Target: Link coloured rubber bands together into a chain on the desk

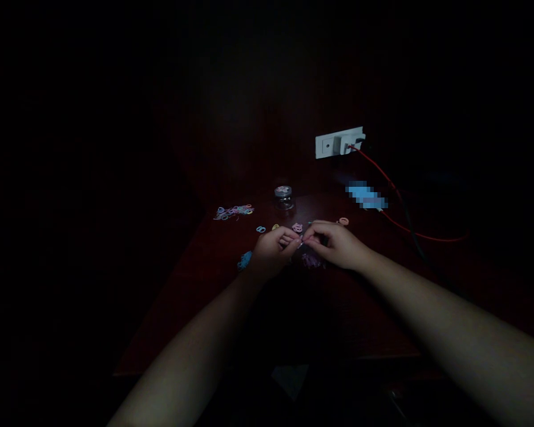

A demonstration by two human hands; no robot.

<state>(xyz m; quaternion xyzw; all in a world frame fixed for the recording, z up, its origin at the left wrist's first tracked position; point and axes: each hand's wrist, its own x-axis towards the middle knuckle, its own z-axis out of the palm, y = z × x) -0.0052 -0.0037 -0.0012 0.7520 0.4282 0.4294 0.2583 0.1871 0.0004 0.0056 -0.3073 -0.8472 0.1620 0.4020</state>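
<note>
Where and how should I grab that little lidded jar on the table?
Probably wrap your right hand around the jar just below its lid, coming from the right: it's round and appears upright, and a pile of colorful bands lies to its left.

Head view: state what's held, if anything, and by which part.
The left hand and right hand seem to pinch a small pale thing where they meet; what it is, and which part they hold, cannot be told.
</note>
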